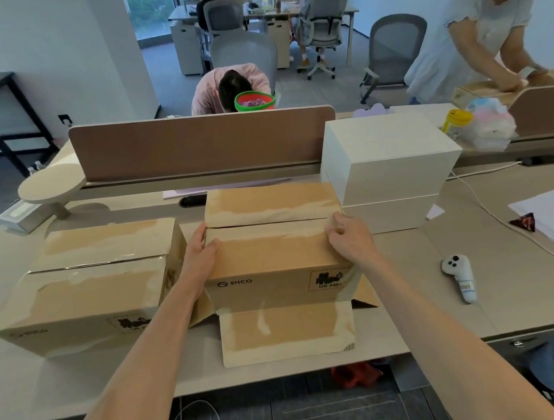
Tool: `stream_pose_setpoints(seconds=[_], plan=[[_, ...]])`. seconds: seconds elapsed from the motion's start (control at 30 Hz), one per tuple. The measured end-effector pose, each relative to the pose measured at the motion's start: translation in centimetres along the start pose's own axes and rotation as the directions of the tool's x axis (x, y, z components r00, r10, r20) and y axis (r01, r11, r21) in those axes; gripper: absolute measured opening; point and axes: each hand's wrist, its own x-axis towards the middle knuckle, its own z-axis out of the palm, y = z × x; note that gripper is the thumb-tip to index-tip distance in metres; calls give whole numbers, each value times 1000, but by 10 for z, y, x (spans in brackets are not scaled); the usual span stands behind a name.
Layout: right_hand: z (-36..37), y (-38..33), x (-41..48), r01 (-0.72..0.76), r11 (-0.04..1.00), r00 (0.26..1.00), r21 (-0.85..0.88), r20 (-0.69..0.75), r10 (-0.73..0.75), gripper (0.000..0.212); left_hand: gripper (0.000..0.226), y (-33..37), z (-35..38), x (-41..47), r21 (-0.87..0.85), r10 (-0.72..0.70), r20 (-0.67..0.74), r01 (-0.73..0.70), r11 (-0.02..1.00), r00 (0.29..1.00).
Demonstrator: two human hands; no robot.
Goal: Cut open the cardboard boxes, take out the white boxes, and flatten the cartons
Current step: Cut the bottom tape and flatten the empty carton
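Fingers [333, 229] curled over the right top edge of the middle carton [270, 258], right hand [346, 240] gripping; left hand [201, 251] clasping the opposite edge, thumb on top. Centre of the frame, on the desk [479, 292], near flap [284, 331] splayed flat toward the lower edge. At left, a taped carton [93, 281]. Upper right, just beside: stacked white boxes [389, 165].

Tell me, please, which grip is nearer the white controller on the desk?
Right. The right grip holds the middle carton's right edge, left of the controller; the left grip holds the carton's left edge, farther off.
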Motion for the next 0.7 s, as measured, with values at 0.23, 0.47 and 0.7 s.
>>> stream_pose_setpoints(seconds=[0.23,0.47,0.7], plan=[[19,48,-27,-91,993,993,-71,66,96,40,48,-39,32,-25,-9,-62,120,63,998,991],[25,57,-35,-95,993,994,-67,44,98,53,46,-57,40,-35,77,-37,90,30,997,995],[37,56,-35,-51,983,998,-179,-44,44,40,50,-46,52,-26,447,133,219,-220,867,967]])
